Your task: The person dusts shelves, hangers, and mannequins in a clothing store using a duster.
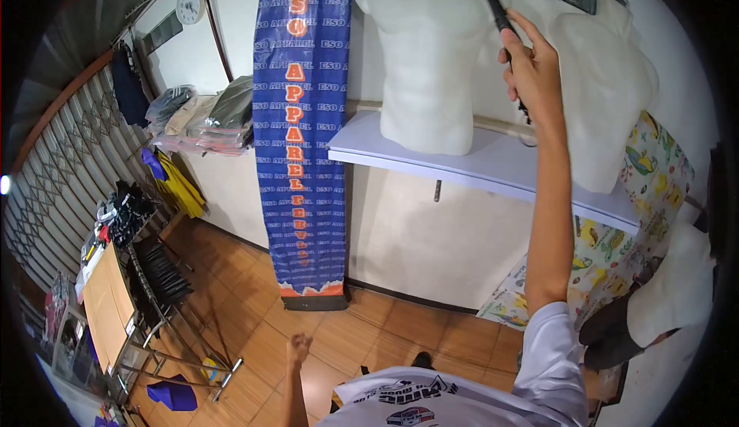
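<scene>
My right hand (531, 73) is raised high, its fingers wrapped round the handle of a long thin black stick (496, 4). The stick slants up to the left and its far end runs out of the top of the view. It overlaps the edge of a white torso mannequin (427, 58) that stands on a pale lilac wall shelf (500, 158). Another white torso (600, 96) stands to the right of my forearm. Low over the tiled floor, my left hand (299, 345) holds nothing, its fingers loosely bent and apart.
A blue lettered banner (300, 135) stands left of the shelf. Folded bagged clothes (208, 115) lie on a ledge beyond it. At left are a metal-legged table (108, 304) and a purple cloth item (171, 395). Patterned fabric (608, 250) hangs at right, near another torso (670, 296).
</scene>
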### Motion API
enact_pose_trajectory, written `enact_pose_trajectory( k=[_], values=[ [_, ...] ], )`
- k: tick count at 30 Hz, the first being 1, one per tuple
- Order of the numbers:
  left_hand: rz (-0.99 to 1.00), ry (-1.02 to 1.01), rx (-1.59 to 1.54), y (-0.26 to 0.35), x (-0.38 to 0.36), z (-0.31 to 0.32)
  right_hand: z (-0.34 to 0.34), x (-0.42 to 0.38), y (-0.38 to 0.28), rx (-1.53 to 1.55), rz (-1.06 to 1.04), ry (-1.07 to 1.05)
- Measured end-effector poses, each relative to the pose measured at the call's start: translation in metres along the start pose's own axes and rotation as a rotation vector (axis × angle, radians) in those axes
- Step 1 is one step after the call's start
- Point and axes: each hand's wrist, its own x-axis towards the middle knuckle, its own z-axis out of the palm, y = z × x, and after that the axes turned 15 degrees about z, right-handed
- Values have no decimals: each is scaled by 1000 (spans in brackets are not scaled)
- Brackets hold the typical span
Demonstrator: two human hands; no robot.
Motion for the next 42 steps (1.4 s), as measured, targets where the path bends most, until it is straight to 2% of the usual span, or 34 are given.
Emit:
enact_pose_trajectory(
  k=[2,3,4,6,8,11,13,14,16,20,22,25,26,28,29,31,32,34,35,38,39,40,42],
  values=[
    [-154,20,225,-1,-39,-38,31,-10,7,136,-123,302],
    [-213,46,220,-5,-56,-55,45,6,32,66,-387,464],
    [-274,69,213,-10,-72,-68,48,2,51,56,-380,470],
    [-345,62,257,-16,-100,-93,49,-8,70,-437,-512,349],
    [-406,65,293,-13,-108,-100,31,-79,25,-460,261,-317],
    [-559,80,317,-14,-123,-102,25,-137,35,-402,324,-414],
    [-553,27,309,-12,-123,-96,17,-162,44,-148,300,-273],
    [-549,-20,296,-11,-121,-90,10,-166,42,-154,307,-250],
    [-531,-77,292,-6,-117,-76,-10,-175,34,53,68,183],
    [-503,-215,276,-6,-106,-47,-73,-152,9,177,-306,729],
    [-490,-255,277,-13,-105,-33,-115,-121,18,270,-522,909],
    [-503,-319,266,-31,-105,-15,-178,-72,43,182,-524,1051],
    [-504,-329,267,-30,-108,-9,-213,-60,56,173,-526,1056],
    [-531,-360,317,-27,-113,6,-281,-48,76,-410,174,718],
    [-528,-363,310,-33,-115,14,-294,-52,64,-412,166,719],
    [-558,-367,290,-40,-121,18,-322,-71,43,-184,394,323],
    [-560,-376,285,-42,-124,25,-325,-75,45,-192,393,328],
    [-597,-315,283,-44,-136,38,-316,-69,53,-148,-31,837],
    [-600,-309,279,-44,-141,43,-309,-66,49,-115,-151,1009],
    [-589,-339,293,-45,-151,67,-340,-49,64,-243,-209,995],
    [-590,-339,291,-46,-157,76,-375,-35,76,-695,-437,1060],
    [-594,-327,280,-47,-162,84,-386,-37,66,-692,-442,1056],
    [-592,-307,263,-49,-168,101,-403,-55,30,-1116,284,551]
  ],
)
